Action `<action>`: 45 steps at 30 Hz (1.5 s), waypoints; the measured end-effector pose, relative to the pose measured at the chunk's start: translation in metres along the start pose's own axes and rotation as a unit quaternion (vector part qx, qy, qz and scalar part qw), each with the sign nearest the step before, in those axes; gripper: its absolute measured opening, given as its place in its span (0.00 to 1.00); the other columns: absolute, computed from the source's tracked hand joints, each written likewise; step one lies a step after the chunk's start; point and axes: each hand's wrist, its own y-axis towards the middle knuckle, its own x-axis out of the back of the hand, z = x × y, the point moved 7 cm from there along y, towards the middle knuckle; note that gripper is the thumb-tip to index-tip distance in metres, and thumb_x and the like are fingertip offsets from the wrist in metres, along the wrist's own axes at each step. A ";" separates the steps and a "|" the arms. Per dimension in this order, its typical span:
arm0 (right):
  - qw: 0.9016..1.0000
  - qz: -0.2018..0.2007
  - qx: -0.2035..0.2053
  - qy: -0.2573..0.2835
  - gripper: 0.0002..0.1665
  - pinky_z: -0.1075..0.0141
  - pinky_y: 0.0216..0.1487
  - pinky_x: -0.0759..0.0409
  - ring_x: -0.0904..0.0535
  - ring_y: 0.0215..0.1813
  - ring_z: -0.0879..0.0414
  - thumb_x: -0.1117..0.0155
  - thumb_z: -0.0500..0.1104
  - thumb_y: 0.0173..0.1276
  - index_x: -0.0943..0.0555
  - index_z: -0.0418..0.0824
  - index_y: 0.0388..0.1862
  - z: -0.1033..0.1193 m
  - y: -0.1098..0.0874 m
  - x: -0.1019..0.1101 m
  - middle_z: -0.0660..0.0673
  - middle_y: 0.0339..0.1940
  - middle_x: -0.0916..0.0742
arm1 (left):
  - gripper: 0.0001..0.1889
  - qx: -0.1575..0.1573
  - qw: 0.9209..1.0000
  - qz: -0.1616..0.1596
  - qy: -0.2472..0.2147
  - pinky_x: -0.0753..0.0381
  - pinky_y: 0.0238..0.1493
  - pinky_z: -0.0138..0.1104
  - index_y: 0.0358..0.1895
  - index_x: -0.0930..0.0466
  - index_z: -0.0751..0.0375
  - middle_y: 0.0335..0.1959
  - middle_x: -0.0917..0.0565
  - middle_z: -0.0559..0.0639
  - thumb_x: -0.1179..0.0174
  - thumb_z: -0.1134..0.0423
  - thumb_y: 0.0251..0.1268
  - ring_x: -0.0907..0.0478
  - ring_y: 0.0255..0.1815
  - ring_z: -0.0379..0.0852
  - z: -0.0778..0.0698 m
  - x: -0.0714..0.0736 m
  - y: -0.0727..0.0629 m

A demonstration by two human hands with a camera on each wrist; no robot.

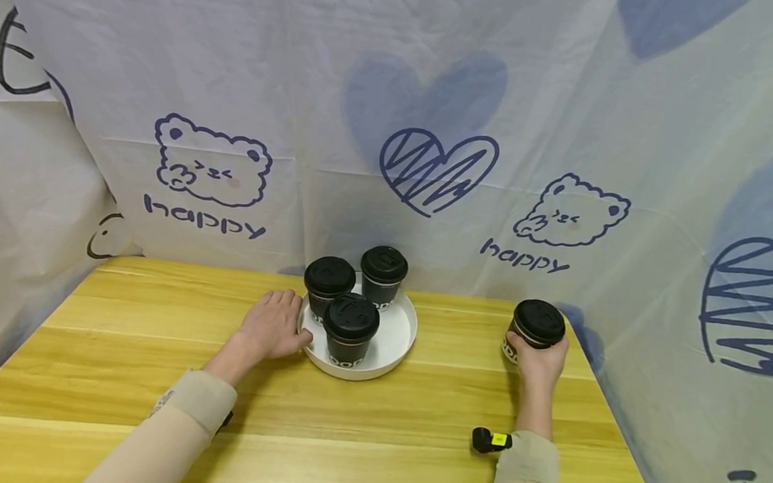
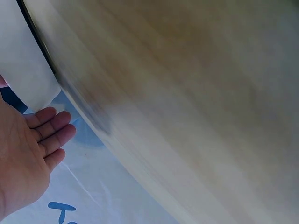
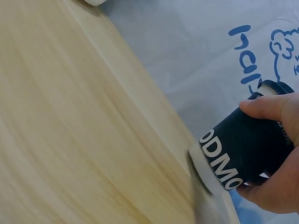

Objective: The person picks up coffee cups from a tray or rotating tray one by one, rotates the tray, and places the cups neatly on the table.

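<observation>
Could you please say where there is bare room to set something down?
Bare wood shows on the table between the tray and the cup held by the right hand, left of the left hand, and in front of the tray. The tray is crowded by three lidded cups; its right side is bare.

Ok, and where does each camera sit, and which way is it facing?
Head: worn on the head, looking forward and down at the table, tray and lidded cups; both sleeves, left hand and right hand show.
Left wrist: on the left wrist, looking across the table toward the printed backdrop; the left hand shows, palm side.
Right wrist: on the right wrist, looking at the gripped cup, backdrop beyond; the right hand shows.
Shared: head and right wrist both show the right hand gripping that cup.
</observation>
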 end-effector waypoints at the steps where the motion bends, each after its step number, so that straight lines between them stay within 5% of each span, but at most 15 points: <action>1: 1.000 -0.001 -0.001 -0.002 0.63 0.43 0.81 0.44 0.41 0.80 0.32 0.24 0.36 0.60 0.53 0.33 0.84 -0.001 0.001 0.000 0.27 0.79 0.36 | 0.36 0.000 1.000 0.002 0.000 0.30 0.70 0.55 0.61 0.28 0.78 0.56 0.24 0.70 0.45 0.45 0.65 0.27 0.61 0.66 0.000 0.001 0.000; 23: 0.999 0.012 -0.017 0.036 0.67 0.45 0.82 0.45 0.42 0.81 0.35 0.20 0.38 0.57 0.55 0.37 0.85 -0.009 0.005 0.002 0.30 0.81 0.38 | 0.36 0.003 1.000 0.004 -0.005 0.30 0.70 0.55 0.61 0.28 0.78 0.55 0.24 0.69 0.45 0.46 0.65 0.27 0.60 0.66 -0.002 0.002 -0.001; 33: 1.000 0.002 0.005 0.012 0.71 0.47 0.84 0.52 0.55 0.86 0.42 0.20 0.45 0.60 0.60 0.44 0.88 0.011 0.001 0.010 0.40 0.87 0.49 | 0.37 0.000 1.000 -0.007 -0.005 0.30 0.70 0.56 0.61 0.28 0.79 0.55 0.24 0.70 0.45 0.44 0.64 0.27 0.59 0.67 0.002 -0.005 0.001; 45: 0.999 -0.007 0.030 0.012 0.67 0.51 0.84 0.49 0.52 0.86 0.46 0.20 0.47 0.60 0.54 0.51 0.88 0.044 -0.009 0.019 0.47 0.87 0.45 | 0.36 0.002 1.000 -0.002 -0.007 0.31 0.70 0.56 0.60 0.28 0.78 0.54 0.24 0.69 0.45 0.44 0.65 0.27 0.59 0.67 0.000 -0.003 0.000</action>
